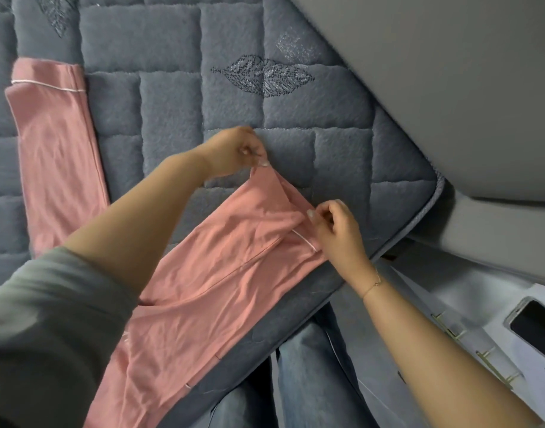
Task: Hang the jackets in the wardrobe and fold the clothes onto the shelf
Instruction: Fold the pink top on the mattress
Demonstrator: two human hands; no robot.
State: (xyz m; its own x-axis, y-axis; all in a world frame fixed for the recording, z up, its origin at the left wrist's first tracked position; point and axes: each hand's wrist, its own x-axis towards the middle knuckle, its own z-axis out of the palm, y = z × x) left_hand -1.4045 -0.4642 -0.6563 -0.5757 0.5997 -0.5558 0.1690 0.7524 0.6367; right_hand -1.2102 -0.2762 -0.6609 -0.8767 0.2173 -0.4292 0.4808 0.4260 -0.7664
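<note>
A: Looking down from the head view, what is seen on the bed [172, 88]?

B: A pair of pink trousers [203, 273] is spread over the grey quilted cover. One leg is laid from the near left up toward the middle; the other leg [55, 156] is stretched out at the far left, its hem edged with white piping.

A: And how are the hands placed?

B: The left hand [234, 151] is raised just above the cover, and the far corner of the nearer leg's hem is pinched between its thumb and fingertips, the other fingers being curled in. The right hand [336, 230] is closed on the near corner of the same hem, beside the white piping. The cloth between the two hands is lifted slightly and folded over.

A: What else is shown?

B: Blue jeans [308, 375] are seen near, below the bed's edge. A thin bracelet [373, 284] is worn on the right wrist. A phone [536, 329] is lying at the near right.
</note>
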